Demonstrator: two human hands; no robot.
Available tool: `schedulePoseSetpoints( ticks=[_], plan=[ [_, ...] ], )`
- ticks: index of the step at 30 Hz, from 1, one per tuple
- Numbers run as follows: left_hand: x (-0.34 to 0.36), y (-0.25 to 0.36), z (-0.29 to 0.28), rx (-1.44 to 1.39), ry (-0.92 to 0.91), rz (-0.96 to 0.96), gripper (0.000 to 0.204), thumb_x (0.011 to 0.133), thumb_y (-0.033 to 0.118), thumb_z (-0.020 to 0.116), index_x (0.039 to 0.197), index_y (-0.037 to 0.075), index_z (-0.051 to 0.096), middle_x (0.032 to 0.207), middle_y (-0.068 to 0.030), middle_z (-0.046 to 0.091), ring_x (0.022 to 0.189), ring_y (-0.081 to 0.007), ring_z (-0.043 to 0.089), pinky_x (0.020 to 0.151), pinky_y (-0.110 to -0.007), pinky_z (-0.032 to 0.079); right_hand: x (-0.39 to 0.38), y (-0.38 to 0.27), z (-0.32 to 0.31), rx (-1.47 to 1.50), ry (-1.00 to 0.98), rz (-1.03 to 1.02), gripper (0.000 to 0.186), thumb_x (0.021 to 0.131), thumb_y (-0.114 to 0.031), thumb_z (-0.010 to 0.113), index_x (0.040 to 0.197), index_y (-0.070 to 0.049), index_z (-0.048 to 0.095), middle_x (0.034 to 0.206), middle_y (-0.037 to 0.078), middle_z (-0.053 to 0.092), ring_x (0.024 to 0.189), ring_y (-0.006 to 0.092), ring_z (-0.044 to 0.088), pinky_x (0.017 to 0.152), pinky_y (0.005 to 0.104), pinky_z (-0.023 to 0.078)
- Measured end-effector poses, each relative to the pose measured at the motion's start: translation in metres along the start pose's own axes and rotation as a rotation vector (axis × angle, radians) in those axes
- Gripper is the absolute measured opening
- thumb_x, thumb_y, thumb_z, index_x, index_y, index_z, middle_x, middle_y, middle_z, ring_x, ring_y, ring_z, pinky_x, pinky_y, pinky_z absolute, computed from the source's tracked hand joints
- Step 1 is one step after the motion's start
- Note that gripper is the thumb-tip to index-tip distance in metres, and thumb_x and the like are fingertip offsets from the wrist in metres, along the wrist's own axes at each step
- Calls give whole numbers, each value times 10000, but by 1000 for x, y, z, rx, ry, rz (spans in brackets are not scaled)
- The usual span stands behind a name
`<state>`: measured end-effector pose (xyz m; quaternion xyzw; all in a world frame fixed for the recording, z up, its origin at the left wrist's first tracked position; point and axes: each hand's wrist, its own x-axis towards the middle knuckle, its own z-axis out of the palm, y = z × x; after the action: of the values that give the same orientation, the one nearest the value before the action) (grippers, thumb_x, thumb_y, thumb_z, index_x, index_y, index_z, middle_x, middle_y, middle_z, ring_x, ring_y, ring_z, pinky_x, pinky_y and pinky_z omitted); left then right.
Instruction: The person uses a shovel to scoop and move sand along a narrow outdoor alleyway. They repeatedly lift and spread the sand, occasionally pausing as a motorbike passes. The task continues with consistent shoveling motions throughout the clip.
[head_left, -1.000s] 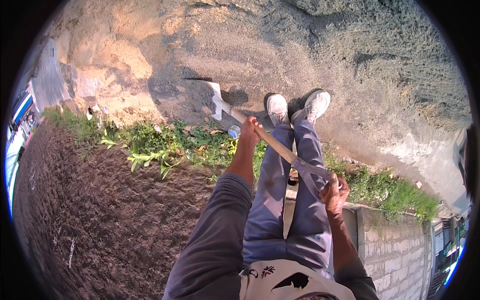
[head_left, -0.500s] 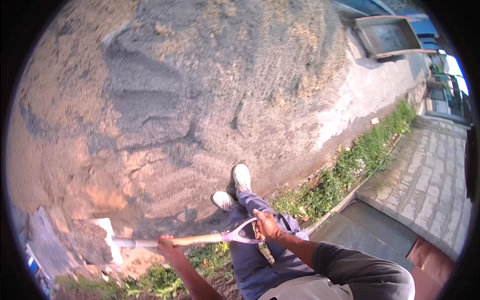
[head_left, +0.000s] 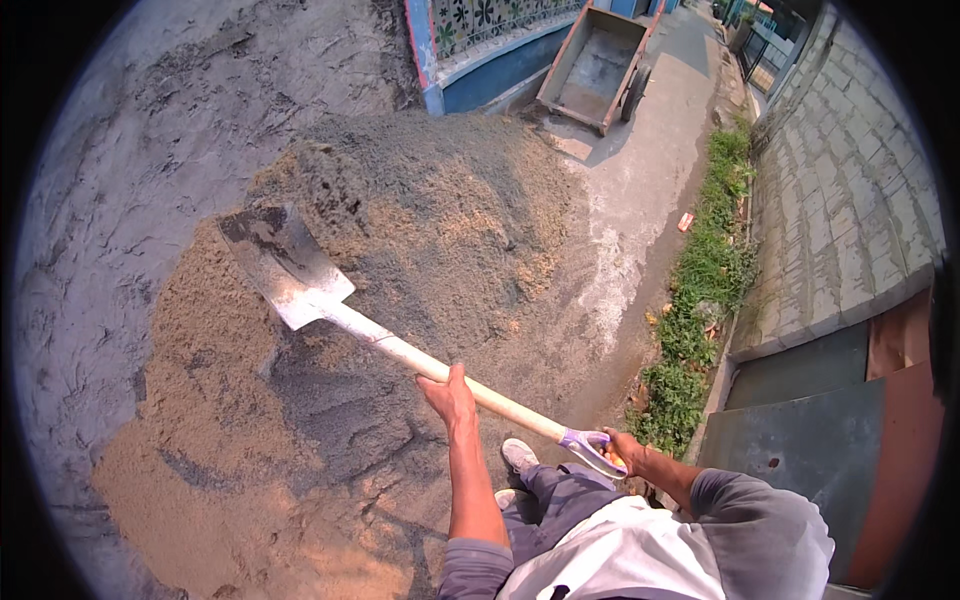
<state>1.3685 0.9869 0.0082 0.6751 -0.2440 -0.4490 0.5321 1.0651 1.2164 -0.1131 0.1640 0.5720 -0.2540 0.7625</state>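
With both hands I hold a shovel [head_left: 415,358] slantwise, its blade pointing to the far left. My left hand [head_left: 452,398] is closed around the wooden shaft near its middle. At the near end, my right hand [head_left: 622,452] grips the purple and white D-shaped handle. The broad metal blade is above the sand pile [head_left: 440,215] or touching it; I cannot tell which. Dark damp residue coats part of the blade, and no heap of sand shows on it. Brown and grey sand spreads around and beneath the shovel.
A cart [head_left: 600,65] with a wheel stands at the far right beside a blue wall [head_left: 500,82]. A concrete path [head_left: 655,170] runs past it. Along the right are a grass strip [head_left: 690,350], a block wall [head_left: 850,190] and dark panels [head_left: 800,440]. Rough grey ground [head_left: 90,220] lies left.
The shovel has swung from the lower left up to the sand pile. Dark material earlier at its blade no longer shows as a heap. Both hands keep their hold, and the view has turned.
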Motion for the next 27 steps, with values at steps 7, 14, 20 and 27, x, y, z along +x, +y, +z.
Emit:
schedulePoseSetpoints(
  ticks=[7,14,20,27],
  plan=[
    [-63,-45,-57,-81,79,-280,474,718,52,703,1109,-50,453,956,-108,542,878,-220,570,822,-351,457,-23,17,-57,-64,106,15,501,964,-496,419,745,-50,479,516,65,473,358,204,452,312,344,410],
    [-120,-178,-220,-570,388,-740,157,760,113,626,826,60,495,765,-76,515,688,-239,537,725,-423,501,-79,-8,-1,-613,251,-171,463,944,-414,520,732,-4,558,549,84,516,436,211,510,420,377,418],
    [-193,-244,-353,-293,364,-459,137,792,171,576,754,105,463,703,-31,507,645,-216,513,688,-370,487,-69,21,98,-779,-128,-390,345,931,-347,524,880,-14,599,607,68,594,470,197,577,456,300,469],
    [-270,-276,-527,1532,-160,-403,150,809,177,554,837,35,593,805,-134,622,769,-276,626,650,-387,517,-59,102,135,-1069,-112,-234,550,931,-541,512,1000,-2,598,613,69,577,473,158,590,448,287,512]
  ],
)
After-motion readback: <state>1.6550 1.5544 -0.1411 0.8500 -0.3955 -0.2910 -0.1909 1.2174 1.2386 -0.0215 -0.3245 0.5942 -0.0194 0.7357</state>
